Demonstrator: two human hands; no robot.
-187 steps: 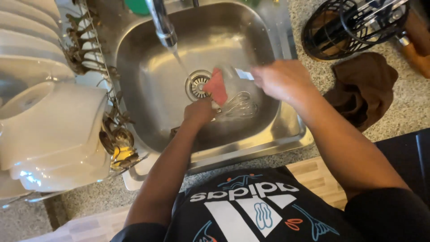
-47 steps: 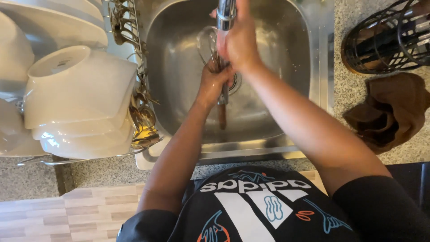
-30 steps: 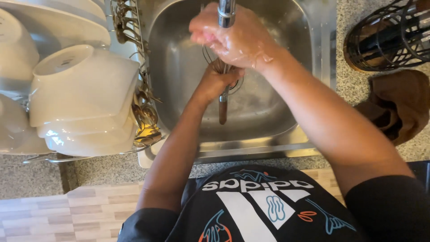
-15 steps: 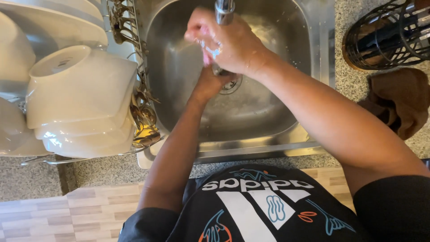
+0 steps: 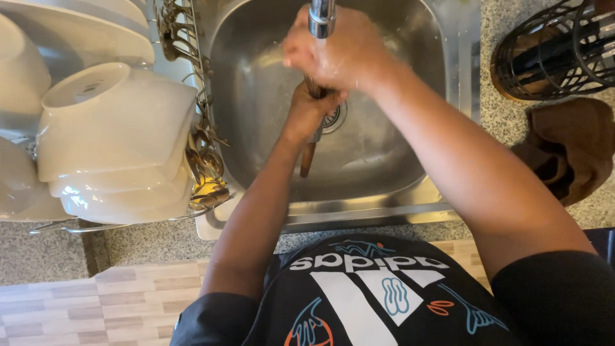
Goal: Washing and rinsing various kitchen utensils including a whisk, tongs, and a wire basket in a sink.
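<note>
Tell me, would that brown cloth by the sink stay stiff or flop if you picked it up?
Probably flop. The brown cloth lies crumpled in soft folds on the speckled counter, so it likely bends easily. It looks thin, so likely light for its size. Being bunched and flat, it should not roll, and pushing it would probably just wrinkle it more.

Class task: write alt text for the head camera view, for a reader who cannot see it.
Both hands meet under the faucet over a steel sink: the left hand grips a brown-handled utensil, the right hand above it. White dishes fill a rack on the left.
</note>
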